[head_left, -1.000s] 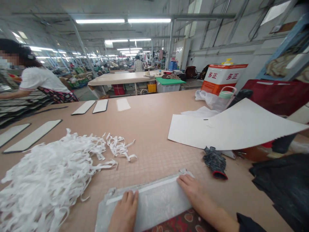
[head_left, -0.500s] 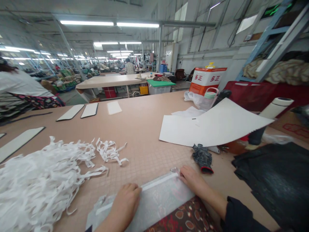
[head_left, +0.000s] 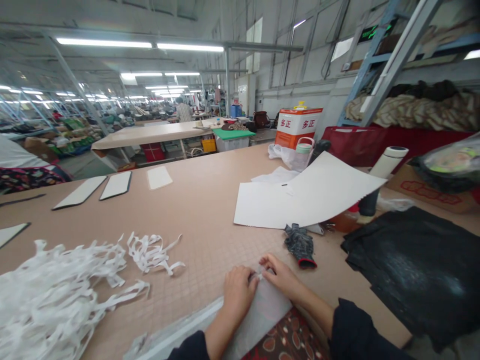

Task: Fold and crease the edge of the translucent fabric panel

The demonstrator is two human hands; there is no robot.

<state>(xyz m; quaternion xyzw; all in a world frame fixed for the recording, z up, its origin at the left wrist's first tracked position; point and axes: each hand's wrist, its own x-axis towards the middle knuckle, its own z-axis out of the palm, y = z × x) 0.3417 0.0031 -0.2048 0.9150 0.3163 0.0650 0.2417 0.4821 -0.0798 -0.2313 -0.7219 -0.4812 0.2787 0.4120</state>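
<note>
One corner of the plastic sheet (head_left: 268,302) is now pinched by my left hand (head_left: 238,290) and right hand (head_left: 282,278), a glove (head_left: 299,243) just beyond them.

Fluorescent tubes (head_left: 104,43) are glowing under the ceiling; grey walls (head_left: 277,65) are rising rightward, and a pale table (head_left: 161,131) is standing beyond the near table's (head_left: 195,200) far edge.

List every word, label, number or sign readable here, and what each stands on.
"多正": left face of the square white, red and orange container with a yellow top.
"多正": again, on its right face.
Red marking on the brown cardboard box: not legible.
Green lit sign, upper right: too blurred.
White notice on the pale cabinet: too small.
</note>
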